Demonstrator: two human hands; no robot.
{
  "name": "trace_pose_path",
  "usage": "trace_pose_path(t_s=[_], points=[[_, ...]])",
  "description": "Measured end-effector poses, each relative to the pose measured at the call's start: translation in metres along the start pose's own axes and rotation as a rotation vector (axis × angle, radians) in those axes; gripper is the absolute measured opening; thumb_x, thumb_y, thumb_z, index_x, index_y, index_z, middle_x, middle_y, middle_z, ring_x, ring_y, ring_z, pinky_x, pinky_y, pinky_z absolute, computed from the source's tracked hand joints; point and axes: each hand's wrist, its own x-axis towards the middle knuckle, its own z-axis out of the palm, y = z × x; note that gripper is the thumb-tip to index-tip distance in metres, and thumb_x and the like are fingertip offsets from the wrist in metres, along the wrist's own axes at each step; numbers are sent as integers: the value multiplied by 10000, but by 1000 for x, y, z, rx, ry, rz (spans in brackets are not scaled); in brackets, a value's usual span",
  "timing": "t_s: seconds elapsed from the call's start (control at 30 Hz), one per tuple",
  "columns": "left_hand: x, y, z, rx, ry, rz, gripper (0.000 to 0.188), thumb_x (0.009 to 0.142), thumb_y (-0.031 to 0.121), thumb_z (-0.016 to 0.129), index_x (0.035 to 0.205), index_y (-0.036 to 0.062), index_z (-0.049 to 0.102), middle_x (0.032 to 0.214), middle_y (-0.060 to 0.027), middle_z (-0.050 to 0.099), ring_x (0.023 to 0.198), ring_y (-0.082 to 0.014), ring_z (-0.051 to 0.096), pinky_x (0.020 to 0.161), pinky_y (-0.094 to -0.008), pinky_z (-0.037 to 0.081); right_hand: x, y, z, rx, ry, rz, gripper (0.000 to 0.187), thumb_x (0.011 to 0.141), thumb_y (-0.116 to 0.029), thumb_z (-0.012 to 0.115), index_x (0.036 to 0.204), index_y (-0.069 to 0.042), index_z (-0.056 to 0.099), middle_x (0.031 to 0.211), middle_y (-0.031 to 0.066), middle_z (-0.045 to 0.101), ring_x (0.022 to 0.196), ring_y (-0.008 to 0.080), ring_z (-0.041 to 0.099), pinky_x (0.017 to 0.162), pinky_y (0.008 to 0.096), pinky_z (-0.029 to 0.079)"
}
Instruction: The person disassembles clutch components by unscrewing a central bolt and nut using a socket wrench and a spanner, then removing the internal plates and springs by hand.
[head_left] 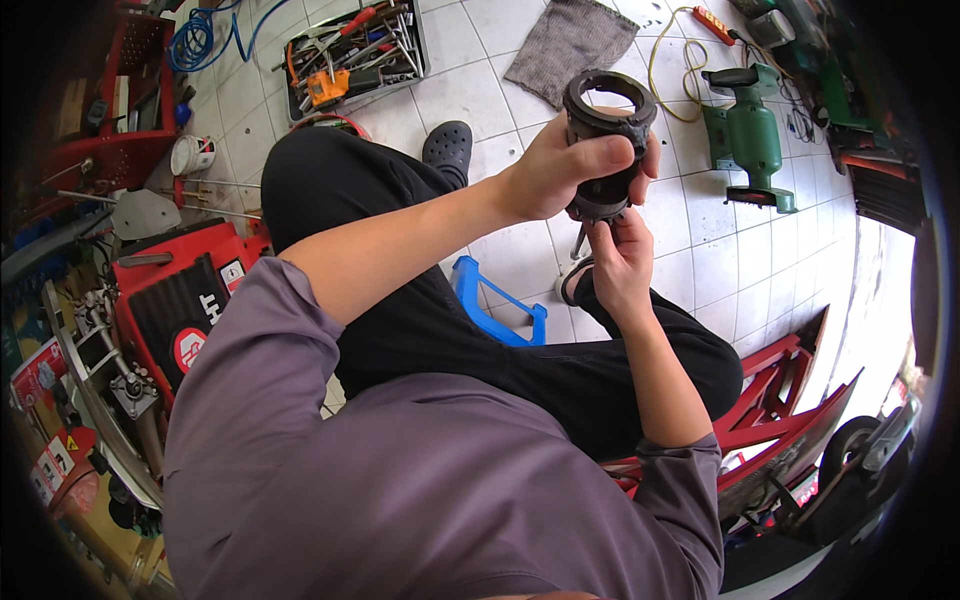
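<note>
2 hands (560,170) (620,255) grip black cylindrical housing (606,130) above tiled floor (720,260).

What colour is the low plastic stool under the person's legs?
Bright blue; the low plastic stool shows best in the head view, between the knees.

You hold a dark grey, ring-shaped metal housing (606,140) upright above the floor tiles, its round open mouth facing up, tilted away.
</note>
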Motion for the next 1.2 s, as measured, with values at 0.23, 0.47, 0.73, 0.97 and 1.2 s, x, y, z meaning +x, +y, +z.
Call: trace_pose_path(t_s=[0.23,0.47,0.73,0.97,1.2], points=[[-3,5,7,34,-27,-29,658,799,632,544,917,-15,558,785,-88,606,760,-150,607,716,-272,492,2,-14,4,136,-23,122,327,855,75,494,1165,3,415,1013,48,555,982,128,555,857,257,452],[1,-1,2,-119,5,-8,487,829,494,567,908,13,584,765,-79,609,725,-154,617,687,-282,492,-6,6,-4,154,-40,53,149,946,-60,444,1066,-3,512,941,31,558,796,78,471,695,206,379],[0,-3,4,-111,-17,16,469,821,472,595,907,11,584,765,-79,611,732,-151,615,691,-284,496,-1,-3,7,98,55,-7,273,873,67,483,1140,11,468,1003,46,566,937,97,546,824,241,441],[-2,-3,5,-111,4,9,494,830,497,564,907,10,586,760,-78,614,728,-148,615,677,-275,497,-2,-23,24,148,137,-28,225,876,67,475,1092,4,478,940,32,561,894,80,531,773,223,437],[0,0,2,-110,2,1,470,832,474,573,906,10,588,757,-78,615,723,-142,613,679,-272,495,-7,-4,1,-97,9,-8,200,938,-18,433,1120,25,504,1034,74,570,826,72,508,733,205,405]])
